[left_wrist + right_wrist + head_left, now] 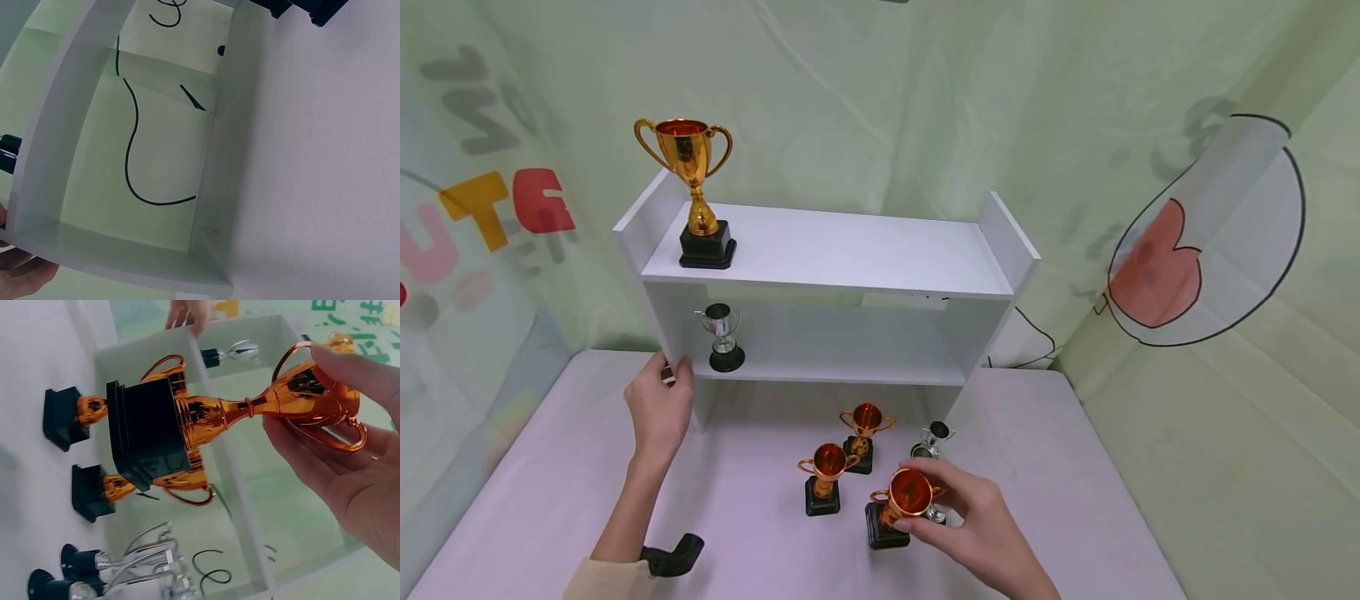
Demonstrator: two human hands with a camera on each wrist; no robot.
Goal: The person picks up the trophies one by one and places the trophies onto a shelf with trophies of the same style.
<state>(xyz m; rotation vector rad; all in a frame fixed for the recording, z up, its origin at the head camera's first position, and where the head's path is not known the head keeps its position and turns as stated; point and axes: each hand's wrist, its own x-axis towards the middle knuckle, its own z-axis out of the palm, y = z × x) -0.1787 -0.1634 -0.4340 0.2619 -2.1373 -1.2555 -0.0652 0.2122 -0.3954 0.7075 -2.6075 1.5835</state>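
My right hand [981, 521] pinches a gold trophy [911, 492] by its cup, thumb on one side and fingers on the other. In the right wrist view, this trophy's black square base [150, 431] and gold stem show fully. My left hand [660, 408] grips the left side panel of a white shelf unit [850, 250] near its middle board. Only some of the left fingers [28, 278] show in the left wrist view. Two more gold trophies stand on the table, a nearer one [825, 479] and a farther one [863, 433].
A large gold trophy [700, 192] stands on the top board's left end. Below it, a small silver trophy [722, 337] stands on the middle board. Silver trophies [937, 433] are partly hidden behind my right hand. A black curved object [673, 557] lies by my left forearm.
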